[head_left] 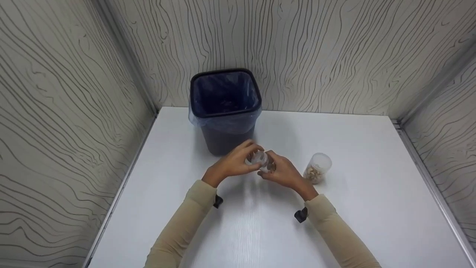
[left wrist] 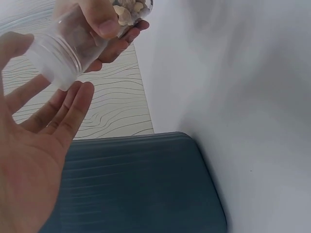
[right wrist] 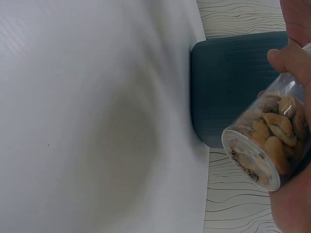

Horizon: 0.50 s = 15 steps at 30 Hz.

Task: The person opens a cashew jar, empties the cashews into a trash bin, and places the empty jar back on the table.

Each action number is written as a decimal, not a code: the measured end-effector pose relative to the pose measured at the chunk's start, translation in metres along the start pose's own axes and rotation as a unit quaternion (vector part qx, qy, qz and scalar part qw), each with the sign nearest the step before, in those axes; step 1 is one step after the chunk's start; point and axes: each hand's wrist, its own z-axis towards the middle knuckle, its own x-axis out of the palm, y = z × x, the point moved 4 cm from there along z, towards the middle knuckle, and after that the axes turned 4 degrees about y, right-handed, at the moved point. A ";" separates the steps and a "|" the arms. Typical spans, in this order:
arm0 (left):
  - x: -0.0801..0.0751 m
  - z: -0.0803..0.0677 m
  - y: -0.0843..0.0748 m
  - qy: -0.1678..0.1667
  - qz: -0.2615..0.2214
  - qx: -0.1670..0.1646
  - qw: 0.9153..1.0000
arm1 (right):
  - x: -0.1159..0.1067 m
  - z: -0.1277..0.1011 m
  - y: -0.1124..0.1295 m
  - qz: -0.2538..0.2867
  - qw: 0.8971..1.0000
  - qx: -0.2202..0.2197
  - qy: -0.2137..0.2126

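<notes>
While I stand over the white table (head_left: pixel 260 230), the biggest thing on it is the dark bin (head_left: pixel 225 111) at the far side, lined with a bluish bag whose edge folds over the rim; patterned wall panels close in the table on three sides. The bin stands just beyond my hands, its ribbed side filling the lower part of the left wrist view.

My arms come in from the near edge in beige sleeves and meet above the middle of the table, in front of the bin. Between them is a small clear jar (head_left: pixel 262 162) — held off the table, tipped on its side. My right hand (head_left: pixel 284 173) grips it, thumb and fingers curled round the body; the right wrist view shows its flat bottom facing the camera and pale nuts (right wrist: pixel 272 138) packed inside. My left hand (head_left: pixel 234 162) is at the jar's other end, the frosted threaded neck. In the head view its fingers arch over that end; in the left wrist view they lie fairly straight beside it, so I cannot tell whether they grip it.

To my right, near the right hand but apart from it, a second clear jar (head_left: pixel 318 168) stands upright on the table, partly filled with the same pale nuts.
</notes>
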 end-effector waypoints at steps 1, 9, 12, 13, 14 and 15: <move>0.000 0.000 0.000 0.000 -0.002 -0.001 1.000 | 0.000 0.000 0.000 0.001 1.000 0.001 0.000; 0.000 -0.002 0.002 0.008 -0.024 -0.027 0.999 | 0.000 0.000 -0.001 -0.001 1.000 -0.009 0.003; -0.001 -0.004 0.002 0.008 -0.037 -0.026 0.999 | -0.001 0.000 -0.002 0.001 1.000 -0.011 0.003; -0.002 -0.004 0.002 0.007 -0.041 -0.020 0.999 | -0.002 -0.001 -0.002 0.001 1.000 -0.011 0.002; -0.002 -0.004 0.001 0.006 -0.045 -0.009 0.999 | -0.002 -0.001 -0.003 0.001 1.000 -0.009 0.001; -0.003 -0.004 0.000 0.006 -0.048 0.004 0.999 | -0.002 -0.001 -0.003 0.002 1.000 -0.007 0.000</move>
